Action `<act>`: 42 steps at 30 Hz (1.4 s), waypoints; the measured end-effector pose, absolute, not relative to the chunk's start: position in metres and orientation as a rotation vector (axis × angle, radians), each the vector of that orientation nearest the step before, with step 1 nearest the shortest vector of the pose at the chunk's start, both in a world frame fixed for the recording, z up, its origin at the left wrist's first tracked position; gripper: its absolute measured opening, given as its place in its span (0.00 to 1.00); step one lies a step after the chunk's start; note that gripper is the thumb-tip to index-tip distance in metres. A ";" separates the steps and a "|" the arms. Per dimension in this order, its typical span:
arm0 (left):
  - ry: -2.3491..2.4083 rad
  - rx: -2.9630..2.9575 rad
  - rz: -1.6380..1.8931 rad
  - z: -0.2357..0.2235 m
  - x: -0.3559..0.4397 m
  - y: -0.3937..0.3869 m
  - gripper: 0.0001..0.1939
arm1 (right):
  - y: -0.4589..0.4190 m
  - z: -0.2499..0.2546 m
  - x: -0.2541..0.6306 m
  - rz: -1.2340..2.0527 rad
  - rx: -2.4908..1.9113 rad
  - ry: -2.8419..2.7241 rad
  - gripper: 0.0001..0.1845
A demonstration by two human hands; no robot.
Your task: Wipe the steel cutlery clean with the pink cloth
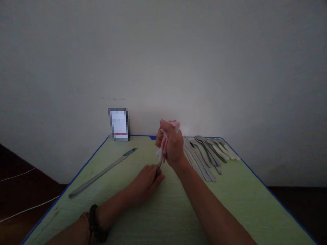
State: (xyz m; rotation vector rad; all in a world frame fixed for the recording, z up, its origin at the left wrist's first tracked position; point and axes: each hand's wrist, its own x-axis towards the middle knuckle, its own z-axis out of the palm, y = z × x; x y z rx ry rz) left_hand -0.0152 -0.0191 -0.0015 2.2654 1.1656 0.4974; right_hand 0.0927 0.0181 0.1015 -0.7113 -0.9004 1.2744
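Near the middle of the table, my left hand [145, 182] is closed around the lower end of a metal piece of cutlery [159, 166]. Its kind cannot be told, because its upper part is covered. Above it, my right hand [172, 143] is clenched round a pink and white cloth [163, 146], which wraps the upper part of that piece. A long metal knife [102, 173] lies slanting on the table to the left. Just right of my right hand lies a group of metal cutlery [201, 153], with spoons and long handles among it.
A light green table [122, 221] with a blue edge stands against a grey wall [163, 61]. A blurred phone-like screen [119, 124] leans at the back left. Several white-handled pieces [226, 151] lie at the back right. Pale cables [30, 209] run at the left, beyond the table.
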 end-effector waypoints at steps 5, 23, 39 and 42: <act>1.180 2.246 0.554 -0.006 -0.015 -0.018 0.12 | 0.026 0.071 0.082 1.355 -0.781 -0.903 0.20; 1.190 2.324 0.526 -0.005 -0.015 -0.018 0.12 | 0.022 0.091 0.090 1.256 -0.715 -0.907 0.21; 1.155 2.378 0.487 -0.001 -0.016 -0.019 0.13 | 0.017 0.120 0.106 1.180 -0.643 -0.922 0.21; 1.194 2.339 0.527 -0.003 -0.015 -0.017 0.12 | 0.021 0.092 0.092 1.227 -0.729 -0.955 0.21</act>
